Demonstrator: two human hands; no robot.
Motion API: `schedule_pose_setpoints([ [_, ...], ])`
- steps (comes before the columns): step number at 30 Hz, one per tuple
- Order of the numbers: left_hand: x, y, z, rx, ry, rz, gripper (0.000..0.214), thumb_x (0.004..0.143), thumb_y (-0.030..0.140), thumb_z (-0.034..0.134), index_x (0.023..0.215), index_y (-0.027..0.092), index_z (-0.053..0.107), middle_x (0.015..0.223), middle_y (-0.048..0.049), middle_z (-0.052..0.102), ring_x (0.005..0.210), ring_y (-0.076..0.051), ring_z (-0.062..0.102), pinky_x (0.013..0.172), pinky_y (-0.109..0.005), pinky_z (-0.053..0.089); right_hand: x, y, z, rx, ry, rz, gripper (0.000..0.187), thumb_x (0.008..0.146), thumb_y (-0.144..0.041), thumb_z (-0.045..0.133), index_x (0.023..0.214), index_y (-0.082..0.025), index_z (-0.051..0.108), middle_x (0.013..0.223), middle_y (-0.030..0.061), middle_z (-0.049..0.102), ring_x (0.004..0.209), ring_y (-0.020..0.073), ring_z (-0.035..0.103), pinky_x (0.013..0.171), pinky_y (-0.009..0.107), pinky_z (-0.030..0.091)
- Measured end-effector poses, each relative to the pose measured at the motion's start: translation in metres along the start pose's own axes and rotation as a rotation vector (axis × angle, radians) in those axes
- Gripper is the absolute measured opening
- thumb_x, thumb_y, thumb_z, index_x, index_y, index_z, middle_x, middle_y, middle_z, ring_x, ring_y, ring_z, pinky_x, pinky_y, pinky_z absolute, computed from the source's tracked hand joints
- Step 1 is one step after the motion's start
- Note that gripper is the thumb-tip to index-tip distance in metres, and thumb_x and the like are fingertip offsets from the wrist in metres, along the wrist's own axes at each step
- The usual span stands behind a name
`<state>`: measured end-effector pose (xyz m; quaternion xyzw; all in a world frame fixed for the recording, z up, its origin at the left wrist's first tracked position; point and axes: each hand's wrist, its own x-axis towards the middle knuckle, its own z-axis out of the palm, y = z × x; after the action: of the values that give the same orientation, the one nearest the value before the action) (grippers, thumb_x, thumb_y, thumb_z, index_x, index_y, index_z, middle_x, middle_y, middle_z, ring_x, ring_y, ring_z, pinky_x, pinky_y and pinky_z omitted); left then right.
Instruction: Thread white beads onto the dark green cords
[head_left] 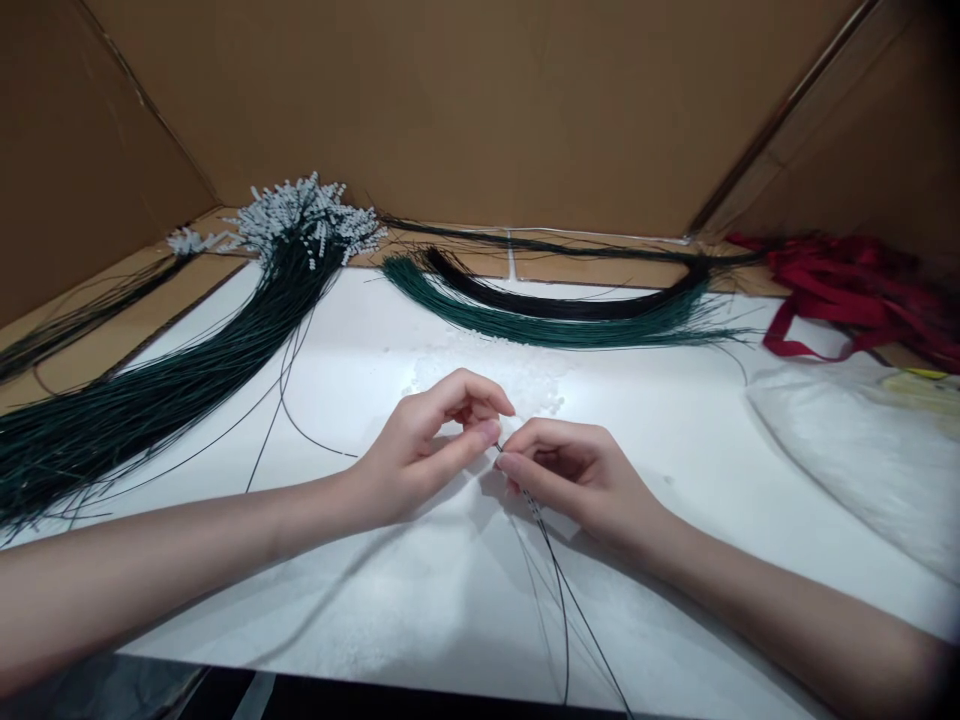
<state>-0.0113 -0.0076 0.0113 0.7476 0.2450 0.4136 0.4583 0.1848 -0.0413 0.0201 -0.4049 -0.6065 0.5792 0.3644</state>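
Observation:
Over the white board (360,600), both hands meet in the middle of the head view. My right hand (577,475) is closed in a pinch around thin dark wires (559,570), whose lower ends trail down past the board's front edge. Small pale pieces show along the wires just below the right fingers. My left hand (439,440) pinches at the wires' upper end, thumb and index fingertip close together. What lies between the left fingertips is too small to make out. Behind the hands, small white beads (487,365) are spread on the board.
To the left lies a large bundle of dark green wires (247,340) with white beaded tips (300,215). Loose green wires (525,325) and black wires (555,300) lie at the back. Red ribbon (832,290) and a clear plastic bag (847,440) sit right. Cardboard walls (450,110) enclose the board.

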Motion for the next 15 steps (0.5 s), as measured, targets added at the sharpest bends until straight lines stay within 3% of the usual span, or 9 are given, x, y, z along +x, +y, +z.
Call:
schedule_pose_setpoints([
  [6, 0.010, -0.003, -0.012, 0.461, 0.066, 0.154, 0.016, 0.092, 0.009, 0.054, 0.103, 0.017, 0.062, 0.095, -0.0049, 0.064, 0.090, -0.018, 0.057, 0.082, -0.033, 0.045, 0.000, -0.002, 0.000, -0.007, 0.017, 0.044, 0.023, 0.085, -0.035, 0.071, 0.075, -0.015, 0.066, 0.061, -0.0005, 0.062, 0.055, 0.0105, 0.058, 0.052, 0.023, 0.045],
  [10, 0.014, -0.009, -0.016, 0.698, 0.037, 0.101, 0.020, 0.089, 0.007, 0.054, 0.100, 0.019, 0.066, 0.103, -0.0056, 0.064, 0.103, -0.023, 0.050, 0.092, -0.038, 0.042, -0.001, -0.001, 0.001, -0.012, 0.023, 0.053, 0.026, 0.085, -0.038, 0.073, 0.076, -0.014, 0.066, 0.058, -0.0009, 0.060, 0.053, 0.0098, 0.055, 0.051, 0.022, 0.043],
  [15, 0.012, -0.011, -0.013, 0.815, 0.045, 0.059, 0.015, 0.090, 0.013, 0.058, 0.096, 0.021, 0.069, 0.116, -0.0068, 0.059, 0.107, -0.025, 0.044, 0.097, -0.042, 0.040, -0.001, -0.002, 0.001, -0.025, 0.031, 0.061, 0.029, 0.085, -0.040, 0.072, 0.074, -0.014, 0.065, 0.058, -0.0011, 0.058, 0.052, 0.0091, 0.053, 0.051, 0.021, 0.040],
])
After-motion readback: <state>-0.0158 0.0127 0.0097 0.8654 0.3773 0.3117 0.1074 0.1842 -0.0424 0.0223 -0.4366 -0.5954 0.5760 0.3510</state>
